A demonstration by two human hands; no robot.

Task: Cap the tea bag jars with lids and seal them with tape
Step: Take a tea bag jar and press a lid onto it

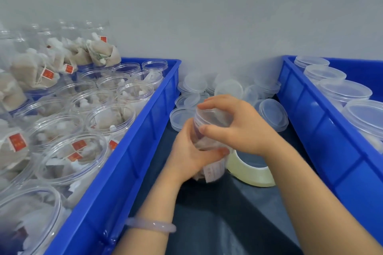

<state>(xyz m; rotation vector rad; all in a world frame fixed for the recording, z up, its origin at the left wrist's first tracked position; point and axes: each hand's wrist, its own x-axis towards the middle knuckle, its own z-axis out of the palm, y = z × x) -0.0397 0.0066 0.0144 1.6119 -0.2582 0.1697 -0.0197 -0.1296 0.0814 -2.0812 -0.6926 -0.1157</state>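
Both hands (pixel 209 140) hide much of the jar (pixel 209 163).

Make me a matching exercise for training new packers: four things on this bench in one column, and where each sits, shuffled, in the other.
Things
1. open jars
2. loose lids
3. tape roll
4. capped jars

Places
a. in the right crate
b. on the dark table beside the held jar
c. in the left crate
d. piled between the two crates, by the wall

Pairs: 1-c, 2-d, 3-b, 4-a
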